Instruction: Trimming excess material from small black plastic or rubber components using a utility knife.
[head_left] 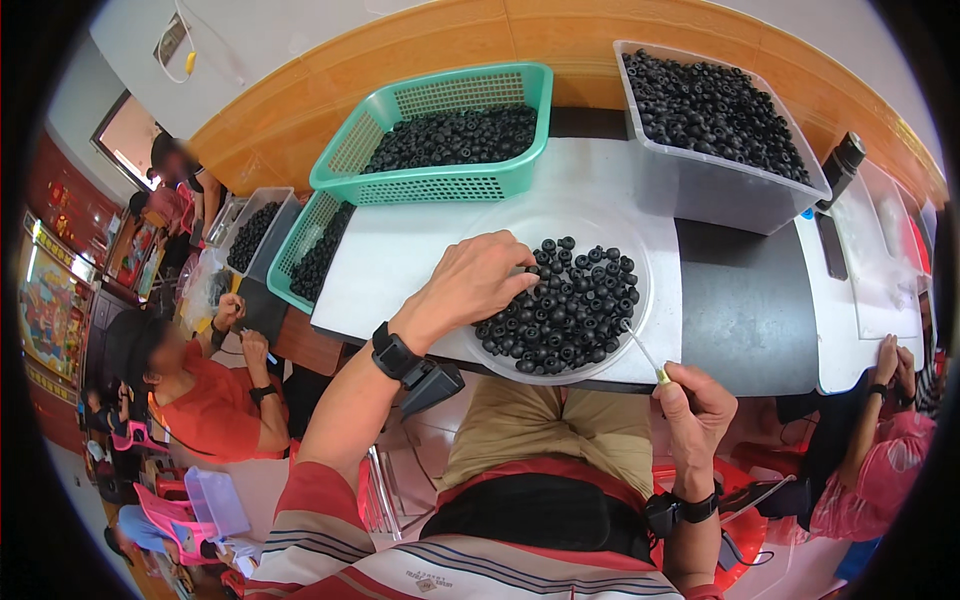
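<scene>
A shallow clear round dish (648, 262) holds a heap of small round black beads (575, 300), many showing a hole. My left hand (475, 280) reaches over the dish's left side with its fingers curled together. Thumb and forefinger pinch a black bead at the heap's edge. At the near right of the dish, my right hand (698, 405) grips a thin pale rod (644, 350) with a yellowish end by the fingers. The rod's tip rests against or just over the beads at the heap's right edge; what it touches is too small to tell.
A green basket (430, 187) of black beads stands at the back, with another green basket (290, 255) to its left. A clear plastic tub (720, 190) full of beads is at the back right, near a black bottle (843, 165) and a phone (832, 245). People sit at both sides.
</scene>
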